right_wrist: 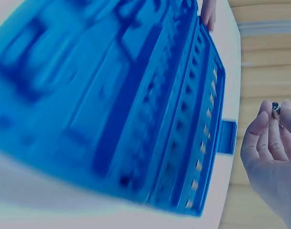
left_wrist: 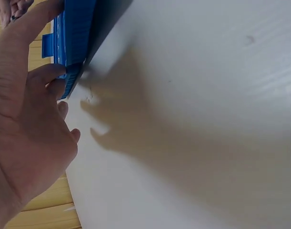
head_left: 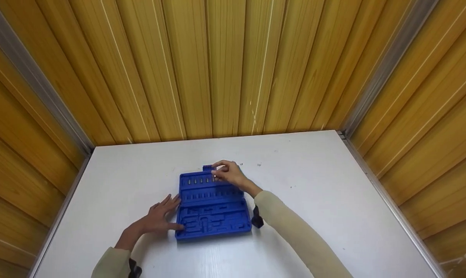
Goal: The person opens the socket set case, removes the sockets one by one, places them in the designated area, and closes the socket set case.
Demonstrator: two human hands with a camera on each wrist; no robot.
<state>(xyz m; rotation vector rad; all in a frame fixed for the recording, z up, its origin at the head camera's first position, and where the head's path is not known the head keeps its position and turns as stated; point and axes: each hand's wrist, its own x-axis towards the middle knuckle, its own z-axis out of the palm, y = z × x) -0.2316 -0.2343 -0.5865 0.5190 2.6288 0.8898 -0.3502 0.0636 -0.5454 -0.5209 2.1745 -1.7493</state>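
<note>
A blue plastic socket case (head_left: 213,233) lies unfolded on the table, its near half moulded with recesses of various shapes. Small metal pieces (right_wrist: 203,147) stand in a row of slots along the far half. Just above that row, my right hand (head_left: 233,175) pinches a small metal socket (right_wrist: 275,106) between thumb and fingertips, with the round end showing in the right wrist view. My left hand (head_left: 158,217) rests spread against the left side of the case, thumb over the near left corner and fingers at the edge by the fold.
A blue latch tab (right_wrist: 226,137) sticks out from the far edge of the case. The white table (head_left: 294,216) carries a few small marks and meets yellow wood-patterned walls (head_left: 225,69) at the back and sides. Black wrist straps (head_left: 257,218) hang below the sleeves.
</note>
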